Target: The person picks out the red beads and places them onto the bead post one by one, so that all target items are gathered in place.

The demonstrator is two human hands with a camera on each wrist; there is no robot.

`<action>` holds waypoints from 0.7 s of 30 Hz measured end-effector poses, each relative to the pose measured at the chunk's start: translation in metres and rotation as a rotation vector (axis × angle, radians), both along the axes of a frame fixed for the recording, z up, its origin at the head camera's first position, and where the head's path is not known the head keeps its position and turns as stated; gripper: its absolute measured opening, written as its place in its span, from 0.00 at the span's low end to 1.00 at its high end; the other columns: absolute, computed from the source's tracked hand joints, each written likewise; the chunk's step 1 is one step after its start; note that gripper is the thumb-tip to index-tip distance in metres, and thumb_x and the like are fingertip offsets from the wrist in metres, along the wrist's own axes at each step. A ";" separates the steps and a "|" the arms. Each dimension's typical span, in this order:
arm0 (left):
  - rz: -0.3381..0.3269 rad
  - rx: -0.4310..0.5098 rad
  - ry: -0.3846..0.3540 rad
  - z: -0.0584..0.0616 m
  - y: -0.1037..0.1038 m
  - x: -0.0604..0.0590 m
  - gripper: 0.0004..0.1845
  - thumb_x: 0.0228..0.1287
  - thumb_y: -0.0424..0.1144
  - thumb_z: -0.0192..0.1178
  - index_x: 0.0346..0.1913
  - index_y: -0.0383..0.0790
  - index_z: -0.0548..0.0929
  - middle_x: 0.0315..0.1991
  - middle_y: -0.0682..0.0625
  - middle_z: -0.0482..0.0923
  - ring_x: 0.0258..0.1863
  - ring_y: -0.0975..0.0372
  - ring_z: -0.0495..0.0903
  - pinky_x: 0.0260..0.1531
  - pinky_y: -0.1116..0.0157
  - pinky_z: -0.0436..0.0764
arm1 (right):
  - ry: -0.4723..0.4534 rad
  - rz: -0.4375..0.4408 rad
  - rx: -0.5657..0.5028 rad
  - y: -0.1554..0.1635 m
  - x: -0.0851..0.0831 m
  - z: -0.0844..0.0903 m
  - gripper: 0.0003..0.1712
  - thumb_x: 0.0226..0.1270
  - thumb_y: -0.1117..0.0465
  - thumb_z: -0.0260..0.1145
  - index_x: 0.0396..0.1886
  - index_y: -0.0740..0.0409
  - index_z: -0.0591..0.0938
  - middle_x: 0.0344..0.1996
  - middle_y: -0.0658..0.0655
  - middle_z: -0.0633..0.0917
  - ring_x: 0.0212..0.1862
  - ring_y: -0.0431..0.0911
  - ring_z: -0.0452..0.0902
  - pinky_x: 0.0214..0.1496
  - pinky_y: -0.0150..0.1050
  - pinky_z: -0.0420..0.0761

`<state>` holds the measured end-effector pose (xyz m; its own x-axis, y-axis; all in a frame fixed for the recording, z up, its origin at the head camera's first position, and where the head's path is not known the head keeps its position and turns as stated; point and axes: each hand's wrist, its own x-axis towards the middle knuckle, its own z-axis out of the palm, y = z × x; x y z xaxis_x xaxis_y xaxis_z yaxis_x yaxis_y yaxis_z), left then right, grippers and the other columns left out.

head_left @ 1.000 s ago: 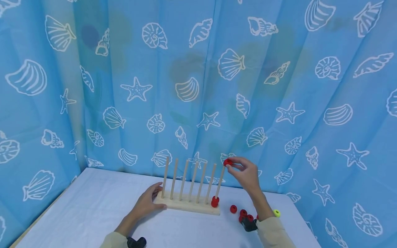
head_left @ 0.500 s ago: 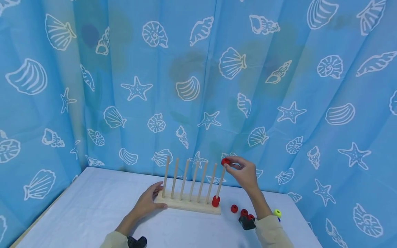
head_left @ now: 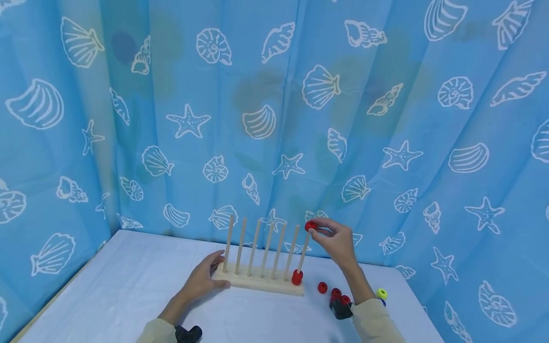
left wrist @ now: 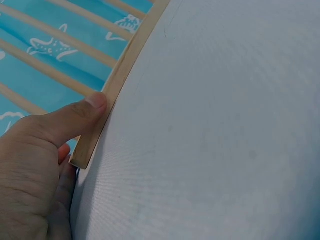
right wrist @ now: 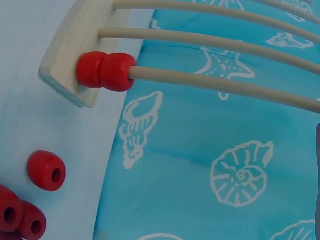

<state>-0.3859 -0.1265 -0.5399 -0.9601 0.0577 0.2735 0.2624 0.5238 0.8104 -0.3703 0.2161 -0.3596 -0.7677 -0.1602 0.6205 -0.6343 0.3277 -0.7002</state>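
A pale wooden peg rack [head_left: 261, 283], a long base with a row of upright pegs, stands on the white table. My left hand [head_left: 201, 283] grips the base's left end, its thumb along the front edge in the left wrist view [left wrist: 96, 102]. At the top of the rightmost peg [head_left: 303, 252], my right hand [head_left: 340, 242] pinches a red bead [head_left: 310, 226] between thumb and fingers. Two red beads [right wrist: 106, 71] sit stacked at the bottom of that same peg. The right hand and its bead are outside the right wrist view.
Several loose red beads [head_left: 322, 287] lie right of the rack, some partly behind a black wrist camera [head_left: 340, 309]. Farther right are a yellow-green bead [head_left: 381, 293] and a blue piece [head_left: 383, 302] by the sleeve. A blue shell-print curtain [head_left: 274, 119] hangs behind the table.
My right hand has shifted slightly left with the red bead, which now sits over the rightmost peg's tip. My left hand keeps its grip on the base.
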 end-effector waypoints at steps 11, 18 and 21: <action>-0.016 0.002 0.000 0.003 -0.001 0.002 0.52 0.22 0.56 0.72 0.61 0.52 0.62 0.50 0.55 0.71 0.54 0.60 0.68 0.56 0.60 0.67 | -0.111 -0.066 0.033 0.005 -0.013 -0.042 0.19 0.49 0.56 0.68 0.44 0.54 0.80 0.41 0.51 0.79 0.42 0.46 0.78 0.41 0.35 0.79; -0.019 0.005 0.013 0.003 -0.001 0.001 0.52 0.23 0.56 0.72 0.61 0.51 0.62 0.50 0.55 0.71 0.54 0.60 0.68 0.56 0.61 0.67 | -0.197 -0.092 0.035 0.008 -0.016 -0.077 0.21 0.48 0.53 0.68 0.44 0.53 0.79 0.41 0.50 0.78 0.42 0.45 0.77 0.40 0.35 0.80; -0.013 0.001 0.003 0.003 0.000 0.002 0.53 0.22 0.57 0.72 0.61 0.52 0.62 0.51 0.56 0.71 0.55 0.60 0.68 0.57 0.60 0.66 | -0.224 -0.100 0.036 0.010 -0.017 -0.088 0.22 0.47 0.51 0.69 0.43 0.52 0.80 0.40 0.50 0.79 0.42 0.44 0.78 0.39 0.35 0.80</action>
<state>-0.3844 -0.1269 -0.5372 -0.9586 0.0699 0.2762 0.2713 0.5195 0.8102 -0.3871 0.2257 -0.4477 -0.8985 -0.0957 0.4284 -0.4279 0.4081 -0.8064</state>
